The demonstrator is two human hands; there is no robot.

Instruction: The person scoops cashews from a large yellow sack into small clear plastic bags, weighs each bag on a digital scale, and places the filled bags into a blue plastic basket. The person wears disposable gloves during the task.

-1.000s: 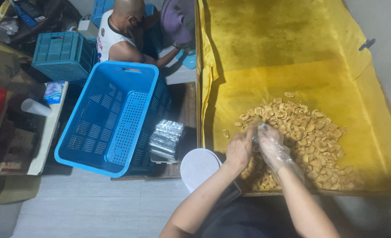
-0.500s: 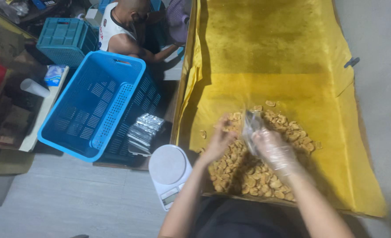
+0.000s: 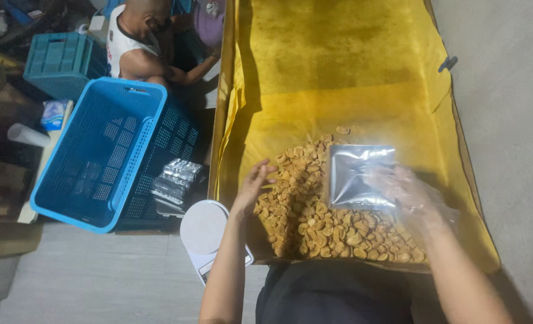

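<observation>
— What's in your grip, seen from the head camera?

— My gloved right hand [image 3: 412, 193] is clenched on one silver pouch [image 3: 361, 176], held flat over the heap of snack pieces [image 3: 320, 216]. My left hand [image 3: 255, 183] is bare and released, fingers spread at the heap's left edge.

— Room to move?

— One yellow-lined tray [image 3: 338, 72], its far half bare. Beside it, two blue crates [image 3: 92, 156], one white scale [image 3: 205, 227], a stack of pouches [image 3: 176, 183].

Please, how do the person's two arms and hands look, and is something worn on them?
Both forearms are bare, with no sleeves, watch or jewellery visible. The left hand is uncovered. The right hand wears a loose, clear plastic glove, thin and crinkled, that bunches around the wrist. A dark garment shows at the bottom edge of the view.
</observation>
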